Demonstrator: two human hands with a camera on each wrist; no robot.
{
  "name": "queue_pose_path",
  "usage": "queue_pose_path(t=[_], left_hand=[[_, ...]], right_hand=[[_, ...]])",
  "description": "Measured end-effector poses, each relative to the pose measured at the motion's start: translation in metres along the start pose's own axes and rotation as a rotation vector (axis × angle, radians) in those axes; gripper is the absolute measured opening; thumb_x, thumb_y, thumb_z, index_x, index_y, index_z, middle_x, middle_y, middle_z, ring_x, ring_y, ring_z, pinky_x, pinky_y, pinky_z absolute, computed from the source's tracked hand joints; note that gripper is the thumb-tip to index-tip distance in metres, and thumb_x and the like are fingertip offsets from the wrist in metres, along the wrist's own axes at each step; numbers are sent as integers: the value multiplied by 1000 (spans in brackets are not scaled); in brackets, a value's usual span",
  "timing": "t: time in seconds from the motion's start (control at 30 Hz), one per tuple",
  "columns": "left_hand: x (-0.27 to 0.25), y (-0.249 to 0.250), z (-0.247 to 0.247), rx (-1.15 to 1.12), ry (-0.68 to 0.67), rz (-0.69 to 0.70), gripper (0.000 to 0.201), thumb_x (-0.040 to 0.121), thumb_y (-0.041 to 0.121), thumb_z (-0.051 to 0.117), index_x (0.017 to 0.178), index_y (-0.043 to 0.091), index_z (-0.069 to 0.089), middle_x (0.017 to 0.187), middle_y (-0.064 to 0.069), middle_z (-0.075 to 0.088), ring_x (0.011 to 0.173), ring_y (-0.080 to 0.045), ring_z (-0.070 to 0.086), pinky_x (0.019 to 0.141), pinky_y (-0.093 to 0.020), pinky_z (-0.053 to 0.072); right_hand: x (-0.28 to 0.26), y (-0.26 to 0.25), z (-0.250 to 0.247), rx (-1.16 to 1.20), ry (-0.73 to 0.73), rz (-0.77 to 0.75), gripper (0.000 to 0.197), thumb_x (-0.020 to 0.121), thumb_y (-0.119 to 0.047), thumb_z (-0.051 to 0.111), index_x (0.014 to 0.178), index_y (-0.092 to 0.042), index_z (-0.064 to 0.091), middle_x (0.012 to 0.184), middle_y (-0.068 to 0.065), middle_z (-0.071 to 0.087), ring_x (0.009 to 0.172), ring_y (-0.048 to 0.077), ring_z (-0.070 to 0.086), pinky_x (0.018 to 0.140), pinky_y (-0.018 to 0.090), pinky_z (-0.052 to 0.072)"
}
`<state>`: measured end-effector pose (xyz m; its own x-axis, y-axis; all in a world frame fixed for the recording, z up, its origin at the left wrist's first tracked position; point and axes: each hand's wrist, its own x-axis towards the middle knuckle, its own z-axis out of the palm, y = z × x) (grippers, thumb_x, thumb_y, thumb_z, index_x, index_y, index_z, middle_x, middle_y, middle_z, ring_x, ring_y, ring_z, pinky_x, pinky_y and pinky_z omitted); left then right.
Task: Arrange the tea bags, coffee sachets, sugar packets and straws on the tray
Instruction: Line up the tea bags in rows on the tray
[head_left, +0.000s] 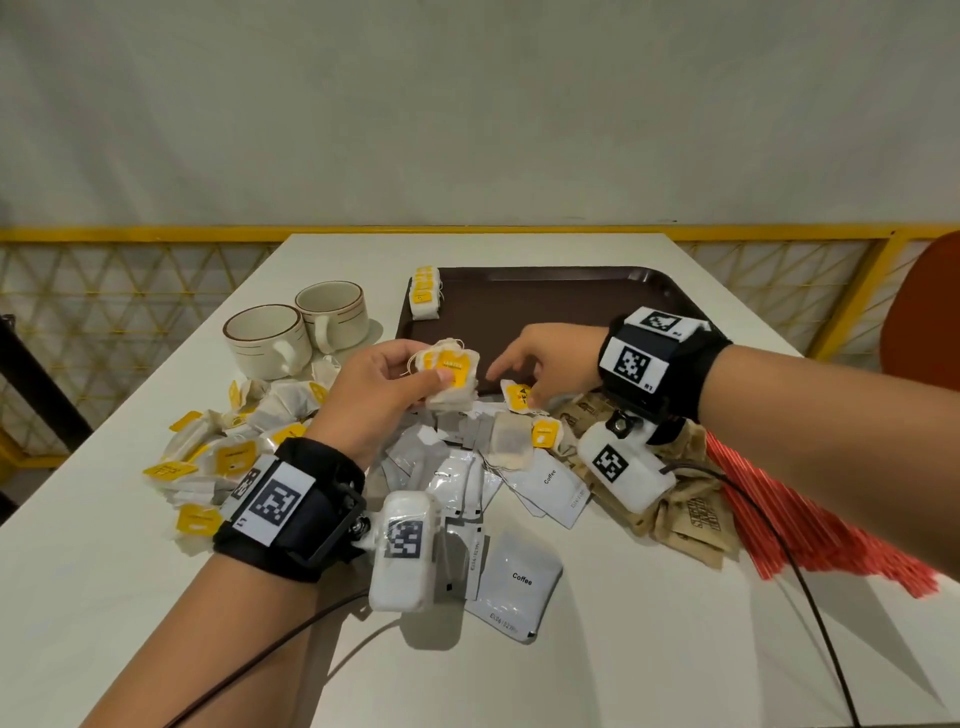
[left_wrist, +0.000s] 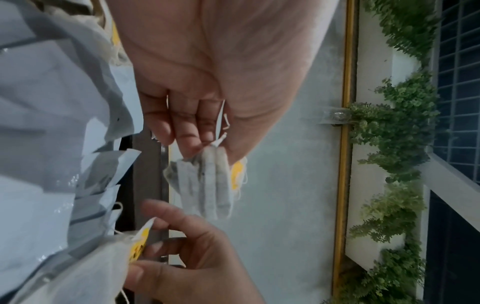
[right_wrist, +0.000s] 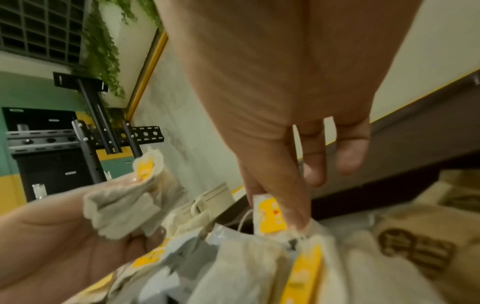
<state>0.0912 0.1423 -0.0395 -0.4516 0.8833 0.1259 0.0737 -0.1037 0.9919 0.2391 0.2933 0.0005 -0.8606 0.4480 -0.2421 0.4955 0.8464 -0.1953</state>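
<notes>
My left hand (head_left: 387, 382) grips a small stack of tea bags (head_left: 451, 375) with yellow tags, raised over the near edge of the brown tray (head_left: 571, 296); the same stack (left_wrist: 207, 183) hangs from its fingers in the left wrist view. My right hand (head_left: 540, 364) pinches the yellow tag of one tea bag (head_left: 518, 397) lying on the pile; thumb and forefinger close on that tag (right_wrist: 270, 216). A stack of tea bags (head_left: 425, 293) sits in the tray's far left corner. White coffee sachets (head_left: 514, 582), brown sugar packets (head_left: 691, 514) and red straws (head_left: 810, 519) lie on the table.
Two cream cups (head_left: 296, 335) stand left of the tray. A heap of loose tea bags (head_left: 218, 452) spreads near the table's left edge. A red chair (head_left: 924, 322) stands at the right. Cables run from both wrist cameras toward me.
</notes>
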Motion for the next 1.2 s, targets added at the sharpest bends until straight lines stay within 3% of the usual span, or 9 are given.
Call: queue_pose_path(t=[0.17, 0.3, 0.4, 0.53, 0.63, 0.73, 0.87, 1.03, 1.2], left_hand=[[1, -2, -1, -15, 11, -22, 18, 82, 8, 68, 99, 10, 68, 93, -12, 72, 82, -23, 64, 76, -37, 49], [2, -3, -1, -55, 60, -22, 14, 83, 7, 67, 96, 12, 68, 91, -8, 71, 78, -17, 64, 69, -26, 52], [3, -3, -1, -71, 86, -12, 14, 84, 7, 67, 97, 11, 67, 90, -9, 69, 74, -14, 62, 59, -18, 53], [2, -3, 0, -53, 87, 0, 14, 84, 10, 68, 98, 11, 67, 90, -7, 70, 70, -9, 63, 57, -16, 49], [1, -3, 2, -49, 95, 12, 11, 85, 9, 67, 96, 12, 67, 84, -2, 70, 60, 0, 62, 53, -13, 47], [0, -3, 3, -42, 101, 23, 8, 85, 8, 66, 92, 12, 67, 79, -3, 68, 58, -4, 59, 51, -15, 48], [-1, -3, 6, -24, 70, 24, 8, 86, 9, 65, 92, 13, 69, 80, -7, 70, 66, -13, 61, 61, -26, 52], [-3, -2, 8, -100, 40, -32, 10, 86, 8, 64, 91, 14, 70, 80, -7, 70, 74, -20, 56, 66, -27, 45], [-5, 1, 9, -110, 21, -9, 13, 84, 19, 65, 93, 11, 71, 82, -11, 70, 76, -19, 59, 70, -27, 48]], right_hand=[[3, 5, 0, -52, 106, -13, 11, 80, -17, 74, 89, -16, 67, 87, -8, 56, 82, 9, 52, 60, 16, 37], [-15, 5, -22, 88, 222, -75, 6, 83, -25, 72, 81, -21, 67, 105, -7, 63, 92, 8, 58, 82, 23, 46], [-30, -2, -35, 301, 254, -125, 4, 84, -23, 71, 84, -21, 68, 109, -11, 66, 95, 5, 62, 84, 14, 44], [-40, -11, -37, 514, 257, -123, 7, 85, -13, 69, 91, -14, 66, 81, -4, 68, 65, -1, 61, 69, 18, 53], [-40, -17, -37, 542, 236, -119, 12, 85, -12, 69, 96, -14, 65, 85, 3, 69, 71, 3, 65, 67, 21, 56], [-42, -27, -35, 683, 142, -137, 14, 85, -8, 68, 99, -11, 65, 88, 8, 71, 73, 9, 67, 67, 22, 58], [-38, -37, -28, 832, 94, -130, 14, 85, -4, 66, 98, -9, 65, 89, 12, 69, 71, 12, 66, 65, 24, 58], [-26, -41, -16, 769, 254, -14, 12, 86, -4, 67, 98, -6, 65, 83, 11, 67, 64, 11, 65, 63, 26, 59], [-22, -44, -13, 815, 313, 19, 8, 85, -1, 67, 90, -7, 66, 74, 10, 66, 58, 11, 62, 60, 24, 58]])
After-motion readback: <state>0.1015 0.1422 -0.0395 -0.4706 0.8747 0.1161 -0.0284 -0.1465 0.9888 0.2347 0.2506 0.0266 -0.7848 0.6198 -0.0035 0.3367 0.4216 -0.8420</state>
